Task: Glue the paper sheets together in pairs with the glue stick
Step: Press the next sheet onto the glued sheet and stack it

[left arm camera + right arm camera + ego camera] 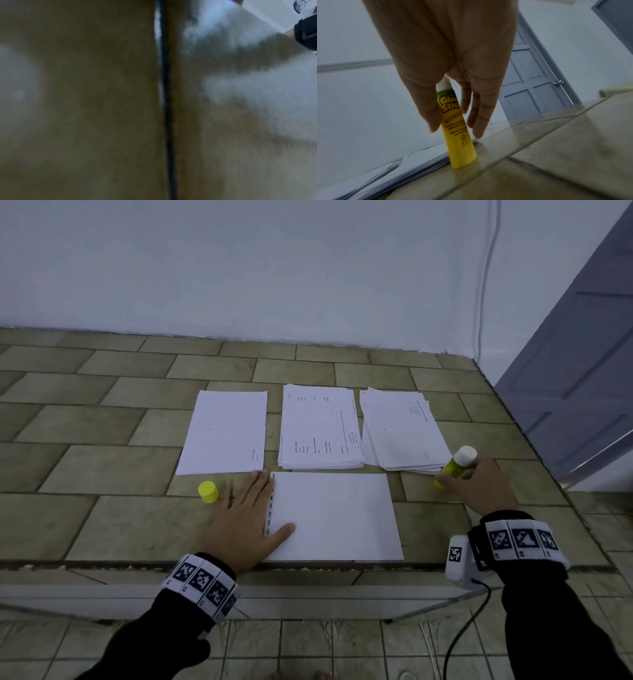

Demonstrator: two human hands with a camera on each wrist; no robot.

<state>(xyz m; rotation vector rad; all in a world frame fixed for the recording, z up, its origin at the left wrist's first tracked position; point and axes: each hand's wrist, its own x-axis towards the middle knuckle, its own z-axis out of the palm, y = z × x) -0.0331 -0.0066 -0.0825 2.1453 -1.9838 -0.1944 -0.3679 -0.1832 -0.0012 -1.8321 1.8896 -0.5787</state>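
Observation:
A white paper sheet lies flat near the table's front edge, with a dashed dark strip along its left side. My left hand rests flat on that left edge, fingers straight and thumb on the paper. My right hand holds the yellow-green glue stick between thumb and fingers. In the right wrist view the glue stick is tilted, with its yellow end on the tiles beside a paper stack and its white end up. A yellow cap stands left of my left hand. The left wrist view is blurred.
Three paper piles lie behind the sheet: a left pile, a printed middle stack and a fanned right stack. The tiled table's front edge is close to my wrists. A grey door stands at the right.

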